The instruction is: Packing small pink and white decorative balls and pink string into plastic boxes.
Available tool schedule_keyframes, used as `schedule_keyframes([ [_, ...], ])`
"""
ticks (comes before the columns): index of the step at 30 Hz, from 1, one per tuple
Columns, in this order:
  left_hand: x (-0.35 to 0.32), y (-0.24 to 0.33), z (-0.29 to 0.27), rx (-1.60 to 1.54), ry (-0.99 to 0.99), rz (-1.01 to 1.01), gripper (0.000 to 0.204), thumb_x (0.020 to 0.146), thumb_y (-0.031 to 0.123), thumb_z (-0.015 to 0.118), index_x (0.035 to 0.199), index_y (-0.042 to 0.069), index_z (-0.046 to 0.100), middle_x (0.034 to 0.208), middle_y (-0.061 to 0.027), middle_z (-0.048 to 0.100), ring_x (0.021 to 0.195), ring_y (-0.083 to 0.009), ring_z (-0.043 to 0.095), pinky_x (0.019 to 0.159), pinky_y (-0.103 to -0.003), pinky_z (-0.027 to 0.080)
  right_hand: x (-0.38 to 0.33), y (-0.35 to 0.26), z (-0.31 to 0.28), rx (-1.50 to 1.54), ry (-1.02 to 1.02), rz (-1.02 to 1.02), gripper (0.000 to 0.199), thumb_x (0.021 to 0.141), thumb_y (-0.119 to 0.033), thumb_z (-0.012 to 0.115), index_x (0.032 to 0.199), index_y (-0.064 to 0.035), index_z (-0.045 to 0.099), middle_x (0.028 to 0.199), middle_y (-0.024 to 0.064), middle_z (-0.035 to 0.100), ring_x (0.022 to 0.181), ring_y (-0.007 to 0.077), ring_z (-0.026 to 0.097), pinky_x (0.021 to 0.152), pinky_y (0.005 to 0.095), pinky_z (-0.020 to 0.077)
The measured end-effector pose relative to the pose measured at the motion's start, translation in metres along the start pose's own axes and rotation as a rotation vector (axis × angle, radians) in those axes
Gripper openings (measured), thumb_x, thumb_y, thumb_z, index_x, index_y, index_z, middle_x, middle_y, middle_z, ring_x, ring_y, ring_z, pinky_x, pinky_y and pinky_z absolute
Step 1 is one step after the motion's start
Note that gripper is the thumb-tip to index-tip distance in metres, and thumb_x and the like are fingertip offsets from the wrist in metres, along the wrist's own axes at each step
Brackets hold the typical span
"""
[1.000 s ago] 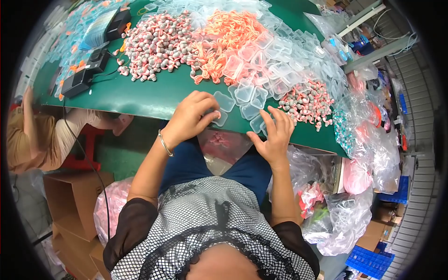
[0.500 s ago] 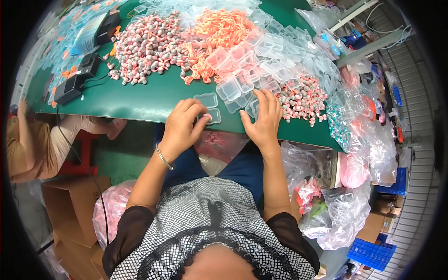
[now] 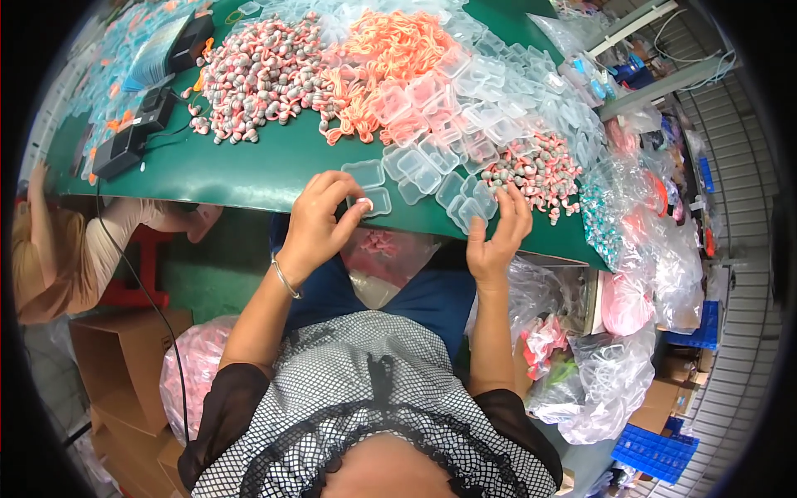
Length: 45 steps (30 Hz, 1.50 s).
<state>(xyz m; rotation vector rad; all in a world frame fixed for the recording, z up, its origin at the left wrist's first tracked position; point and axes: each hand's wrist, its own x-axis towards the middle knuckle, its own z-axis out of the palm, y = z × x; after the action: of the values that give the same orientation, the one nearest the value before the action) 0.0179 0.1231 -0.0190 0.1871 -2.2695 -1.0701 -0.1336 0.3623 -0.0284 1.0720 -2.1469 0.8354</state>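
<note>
My left hand (image 3: pixel 320 217) is closed, thumb and forefinger pinching a small pink-and-white piece (image 3: pixel 365 202), mostly hidden by the fingertips. Right beside it, an open clear plastic case (image 3: pixel 364 173) lies at the table's near edge. My right hand (image 3: pixel 501 235) has its thumb apart from the curved fingers. Between them sit several clear small cases (image 3: pixel 466 202), touched along their edge by the thumb. Just past the fingertips spreads a small heap of pink-and-grey earplug-like pieces (image 3: pixel 535 173). More clear cases (image 3: pixel 415 168) lie between the hands.
On the green table (image 3: pixel 249 176) are a big heap of striped pieces (image 3: pixel 261 79), orange cords (image 3: pixel 398 50) and black boxes (image 3: pixel 120 153). Bags (image 3: pixel 594 382) and a carton (image 3: pixel 124 361) flank me below. Another person (image 3: pixel 62 257) sits at left.
My right hand has moved right and toward me, and several clear cases have shifted the same way from the pile. The left hand stays nearly in place.
</note>
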Motion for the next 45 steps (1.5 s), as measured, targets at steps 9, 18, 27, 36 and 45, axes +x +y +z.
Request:
schedule_keyframes([
  [9,0.001,0.002,-0.001,-0.026,-0.008,-0.015,0.014,0.083,0.014,0.072,0.089,0.004,0.065,0.095,-0.0097,0.063,0.090,-0.0297,0.060,0.078,-0.039,0.049,-0.010,0.031,-0.023,-0.328,0.058,0.215,0.025,0.084,-0.016,0.068,0.108,-0.0117,0.066,0.106,0.0021,0.065,0.105,0.0236,0.057,0.093,0.0398,0.0338],
  [18,0.001,0.005,-0.008,0.003,-0.036,-0.014,0.015,0.081,0.013,0.074,0.089,0.003,0.067,0.097,-0.0113,0.064,0.092,-0.0291,0.061,0.080,-0.037,0.048,-0.009,0.060,-0.023,-0.283,-0.123,0.347,0.016,0.080,-0.021,0.073,0.095,-0.0155,0.070,0.094,-0.0008,0.069,0.094,0.0189,0.063,0.091,0.0373,0.0361],
  [27,-0.006,0.001,-0.008,0.157,-0.023,-0.037,0.015,0.081,0.021,0.075,0.088,0.011,0.068,0.097,-0.0058,0.063,0.091,-0.0262,0.058,0.078,-0.038,0.044,0.027,-0.043,-0.031,0.156,-0.119,0.203,0.015,0.085,-0.006,0.070,0.100,-0.0053,0.070,0.089,0.0060,0.068,0.081,0.0211,0.062,0.079,0.0340,0.0455],
  [36,-0.005,0.004,-0.008,0.264,-0.012,-0.017,0.017,0.080,0.023,0.074,0.090,0.011,0.067,0.096,-0.0043,0.061,0.089,-0.0251,0.057,0.075,-0.038,0.041,0.044,-0.104,0.029,0.101,-0.355,-0.123,0.016,0.081,-0.016,0.073,0.095,-0.0109,0.069,0.093,0.0013,0.063,0.094,0.0206,0.057,0.091,0.0424,0.0311],
  [45,-0.005,0.003,-0.015,0.269,-0.088,0.002,0.038,0.073,0.023,0.078,0.107,0.012,0.065,0.099,-0.0043,0.059,0.091,-0.0250,0.055,0.077,-0.038,0.040,0.054,-0.107,0.034,-0.012,-0.430,-0.207,0.013,0.083,-0.019,0.070,0.093,-0.0101,0.069,0.092,0.0017,0.060,0.096,0.0220,0.054,0.096,0.0490,0.0288],
])
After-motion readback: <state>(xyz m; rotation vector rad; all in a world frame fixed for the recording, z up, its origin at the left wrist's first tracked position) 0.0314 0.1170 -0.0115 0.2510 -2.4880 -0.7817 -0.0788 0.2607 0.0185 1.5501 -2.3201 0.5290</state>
